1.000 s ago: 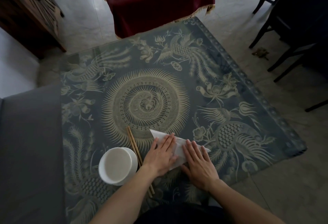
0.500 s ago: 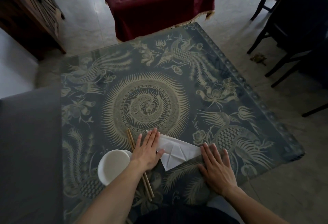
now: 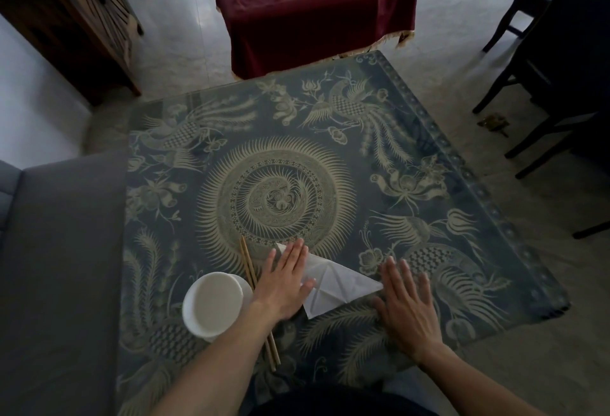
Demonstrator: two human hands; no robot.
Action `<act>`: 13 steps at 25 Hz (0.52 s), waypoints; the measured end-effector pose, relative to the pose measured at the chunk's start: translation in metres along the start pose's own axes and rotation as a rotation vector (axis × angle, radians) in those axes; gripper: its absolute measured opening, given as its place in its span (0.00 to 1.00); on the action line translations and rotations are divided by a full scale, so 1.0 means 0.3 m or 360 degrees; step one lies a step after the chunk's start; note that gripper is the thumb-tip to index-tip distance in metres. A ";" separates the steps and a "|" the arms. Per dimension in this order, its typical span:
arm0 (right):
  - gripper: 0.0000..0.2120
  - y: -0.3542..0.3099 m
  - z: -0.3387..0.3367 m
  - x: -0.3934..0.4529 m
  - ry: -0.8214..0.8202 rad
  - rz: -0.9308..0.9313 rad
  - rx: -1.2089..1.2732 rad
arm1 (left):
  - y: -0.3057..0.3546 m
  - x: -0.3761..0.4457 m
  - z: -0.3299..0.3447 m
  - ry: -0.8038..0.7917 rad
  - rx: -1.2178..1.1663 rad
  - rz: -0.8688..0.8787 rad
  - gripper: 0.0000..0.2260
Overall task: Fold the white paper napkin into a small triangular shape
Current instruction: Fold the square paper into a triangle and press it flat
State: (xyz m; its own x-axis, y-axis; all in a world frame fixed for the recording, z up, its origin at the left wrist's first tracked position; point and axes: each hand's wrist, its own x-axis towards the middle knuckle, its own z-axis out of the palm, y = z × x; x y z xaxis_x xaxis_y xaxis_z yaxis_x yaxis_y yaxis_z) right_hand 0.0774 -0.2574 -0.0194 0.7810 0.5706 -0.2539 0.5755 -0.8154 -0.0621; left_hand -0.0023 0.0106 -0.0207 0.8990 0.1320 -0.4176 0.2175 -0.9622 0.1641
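Note:
The white paper napkin [image 3: 336, 285] lies folded into a creased, roughly triangular shape on the patterned table [image 3: 412, 158], near its front edge. My left hand [image 3: 285, 278] lies flat, palm down, over the napkin's left end, fingers straight and apart. My right hand [image 3: 407, 305] rests flat on the tablecloth just right of the napkin's right tip, holding nothing. The napkin's middle shows between the two hands.
A white bowl [image 3: 214, 308] stands left of my left wrist, with a pair of chopsticks [image 3: 251, 270] lying beside it and running under my forearm. A grey seat [image 3: 62, 267] borders the table on the left. Dark chairs [image 3: 558, 62] stand at the right, a red-covered table [image 3: 313, 6] beyond.
Both hands were pressing together on the napkin; they slid apart, the left to its left end, the right off its right tip, uncovering the creased middle.

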 end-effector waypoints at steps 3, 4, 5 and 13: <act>0.31 -0.149 0.004 0.027 0.0005 -0.0244 0.0126 | 0.087 -0.014 0.036 0.0110 -0.0101 0.0159 0.28; 0.29 -0.203 0.014 0.031 0.0000 -0.0297 0.0173 | 0.104 -0.016 0.049 0.0127 -0.0131 0.0173 0.28; 0.28 -0.247 0.024 0.037 -0.0010 -0.0320 0.0210 | 0.113 -0.018 0.062 0.0145 -0.0145 0.0161 0.27; 0.30 -0.269 0.089 0.082 -0.0028 -0.0286 0.0170 | 0.111 0.017 0.104 0.0211 -0.0045 0.0048 0.27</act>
State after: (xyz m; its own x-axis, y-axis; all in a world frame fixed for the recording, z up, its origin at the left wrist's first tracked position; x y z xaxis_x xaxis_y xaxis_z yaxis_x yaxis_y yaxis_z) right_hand 0.0437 -0.1800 -0.0464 0.6631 0.7068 -0.2463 0.6755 -0.7069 -0.2098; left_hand -0.0023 -0.0284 -0.0451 0.9472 0.1354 -0.2907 0.1988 -0.9592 0.2008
